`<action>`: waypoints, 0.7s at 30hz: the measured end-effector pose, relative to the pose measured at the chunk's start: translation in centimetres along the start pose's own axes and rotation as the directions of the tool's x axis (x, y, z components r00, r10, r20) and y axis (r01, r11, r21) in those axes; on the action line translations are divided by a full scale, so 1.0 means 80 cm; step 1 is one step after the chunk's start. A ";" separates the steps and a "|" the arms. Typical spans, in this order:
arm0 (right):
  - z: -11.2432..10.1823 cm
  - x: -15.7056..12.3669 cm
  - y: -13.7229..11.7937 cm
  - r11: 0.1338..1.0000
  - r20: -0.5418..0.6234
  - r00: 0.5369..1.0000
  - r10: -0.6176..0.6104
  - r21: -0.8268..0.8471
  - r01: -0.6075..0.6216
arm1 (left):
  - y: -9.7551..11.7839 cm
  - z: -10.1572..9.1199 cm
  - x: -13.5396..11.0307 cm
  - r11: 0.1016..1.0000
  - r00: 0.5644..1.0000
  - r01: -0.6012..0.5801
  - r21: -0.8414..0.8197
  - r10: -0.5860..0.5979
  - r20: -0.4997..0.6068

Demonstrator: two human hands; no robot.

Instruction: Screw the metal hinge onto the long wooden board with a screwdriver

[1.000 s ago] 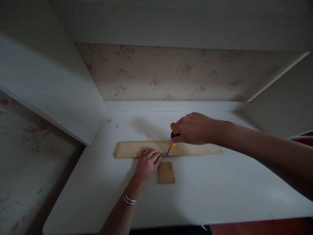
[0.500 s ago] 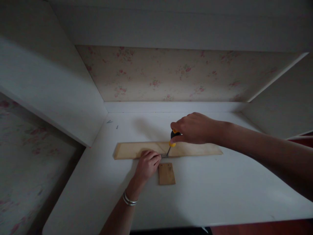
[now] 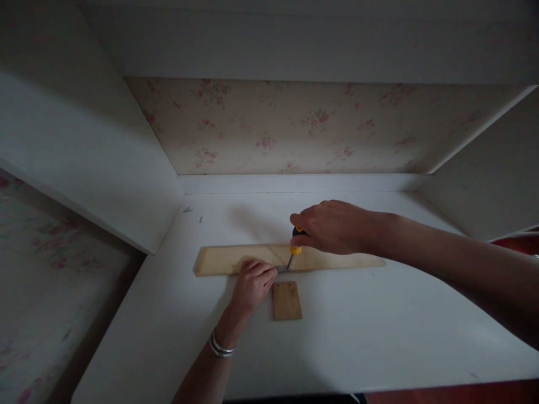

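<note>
Right hand (image 3: 332, 227) is closed around a yellow-and-black-handled screwdriver (image 3: 296, 249), its tip on a small grey metal fitting (image 3: 283, 268) at the near edge of a long pale wooden board (image 3: 219, 259) on the white tabletop (image 3: 379, 325). Left hand (image 3: 252, 283), fingers curled, rests on the board and hides part of the fitting; whether it pinches anything cannot be told. A small brown rectangular wooden block (image 3: 287, 300) lies just nearer.

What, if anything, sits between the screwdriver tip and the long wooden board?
Only a small grey metal piece at the near edge of the board, held by the left hand. The screwdriver, gripped in the right hand, points straight at it; the small wooden block lies nearer, apart.
</note>
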State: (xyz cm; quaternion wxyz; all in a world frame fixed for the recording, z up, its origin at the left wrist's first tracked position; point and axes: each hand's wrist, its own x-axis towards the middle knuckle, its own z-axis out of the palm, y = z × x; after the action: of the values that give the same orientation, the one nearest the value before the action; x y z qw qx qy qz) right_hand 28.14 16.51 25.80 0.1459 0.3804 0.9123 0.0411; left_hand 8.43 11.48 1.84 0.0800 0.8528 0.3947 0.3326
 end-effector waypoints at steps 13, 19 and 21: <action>-0.001 -0.002 0.003 0.995 0.039 0.999 -0.022 0.097 0.019 | -0.003 0.005 -0.002 1.000 1.000 -0.002 -0.013 0.002 -0.021; -0.004 -0.002 0.003 0.999 0.048 0.999 -0.009 0.047 0.007 | -0.003 0.004 -0.002 1.000 1.000 -0.002 -0.012 0.002 -0.022; -0.004 0.000 0.004 1.000 0.034 0.999 0.007 -0.005 -0.007 | -0.002 0.003 -0.001 1.000 1.000 0.000 -0.011 0.000 -0.018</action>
State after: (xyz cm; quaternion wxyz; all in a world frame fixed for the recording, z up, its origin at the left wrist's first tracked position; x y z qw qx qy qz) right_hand 28.29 16.77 26.17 0.1620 0.3837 0.9084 0.0375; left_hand 8.46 11.52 1.53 0.0813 0.8493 0.3935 0.3423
